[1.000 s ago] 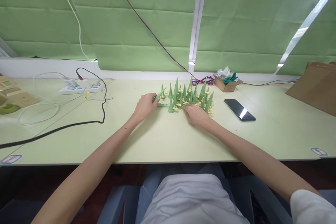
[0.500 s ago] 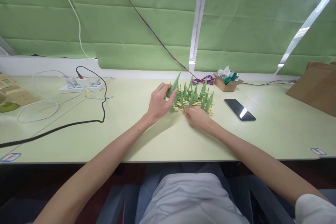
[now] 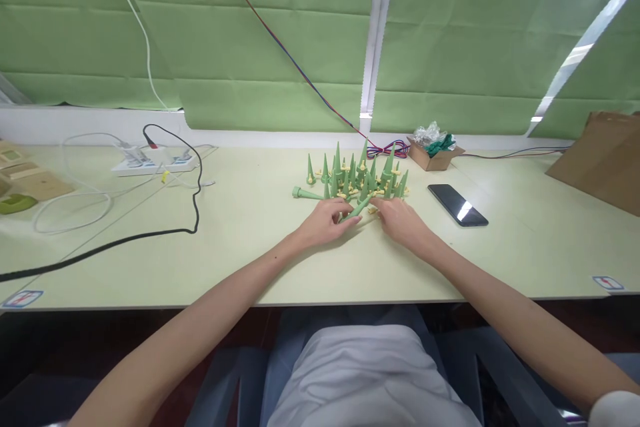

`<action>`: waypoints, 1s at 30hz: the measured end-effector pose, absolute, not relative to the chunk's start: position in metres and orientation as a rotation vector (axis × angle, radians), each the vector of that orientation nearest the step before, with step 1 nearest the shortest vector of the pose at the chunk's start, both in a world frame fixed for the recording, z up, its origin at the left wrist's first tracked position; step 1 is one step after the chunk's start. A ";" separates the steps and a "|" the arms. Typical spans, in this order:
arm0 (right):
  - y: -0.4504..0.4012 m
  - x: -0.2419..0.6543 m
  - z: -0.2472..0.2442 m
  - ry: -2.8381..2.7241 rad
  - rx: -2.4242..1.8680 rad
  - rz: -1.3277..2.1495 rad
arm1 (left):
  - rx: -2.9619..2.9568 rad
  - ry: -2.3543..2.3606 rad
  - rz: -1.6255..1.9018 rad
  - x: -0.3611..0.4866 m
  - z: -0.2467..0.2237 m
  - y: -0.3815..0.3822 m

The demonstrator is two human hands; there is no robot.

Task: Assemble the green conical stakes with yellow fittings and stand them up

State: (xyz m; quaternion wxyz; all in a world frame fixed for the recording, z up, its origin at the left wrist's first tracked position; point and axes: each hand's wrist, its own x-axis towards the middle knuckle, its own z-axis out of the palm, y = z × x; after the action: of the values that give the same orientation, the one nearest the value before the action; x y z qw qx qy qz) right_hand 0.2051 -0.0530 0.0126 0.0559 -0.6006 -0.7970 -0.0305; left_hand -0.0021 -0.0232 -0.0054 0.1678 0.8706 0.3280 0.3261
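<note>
My left hand (image 3: 327,221) is closed around a green pointed cone (image 3: 357,209), which lies slanted with its tip up to the right. My right hand (image 3: 401,219) is just right of that tip, fingers bunched; what they pinch is hidden. A small yellow piece (image 3: 373,210) shows beside its fingertips. Directly beyond both hands stands a cluster of upright green cones (image 3: 363,170), several with yellow pieces around their lower parts. Another green cone (image 3: 305,193) lies on its side at the cluster's left edge.
A black phone (image 3: 457,205) lies right of the cones. Behind it is a small cardboard box (image 3: 434,159) holding plastic and green material. Coiled wires (image 3: 390,149) sit behind the cluster. On the left are a power strip (image 3: 155,164) and a black cable (image 3: 197,213).
My left hand has come down and right from the cluster's left side, now with a slanted cone. My right hand has shifted right. A cone now lies sideways at the left.
</note>
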 end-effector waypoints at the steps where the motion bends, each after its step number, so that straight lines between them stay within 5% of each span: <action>1: -0.052 0.205 0.011 -2.436 -1.820 -0.083 | 2.457 0.927 0.898 -0.001 -0.006 -0.024; 18: -0.034 0.187 0.000 -2.660 -1.653 -0.158 | 2.293 1.024 1.017 -0.004 0.003 -0.023; 30: -0.031 0.196 -0.021 -2.236 -1.324 0.196 | 2.295 1.122 0.932 -0.003 0.005 -0.022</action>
State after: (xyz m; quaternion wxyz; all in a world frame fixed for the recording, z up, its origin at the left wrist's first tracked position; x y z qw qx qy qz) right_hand 0.1957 -0.0310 -0.0214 0.2648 -0.4899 -0.8274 0.0726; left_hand -0.0035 -0.0216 0.0048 0.2094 0.8252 0.4036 0.3352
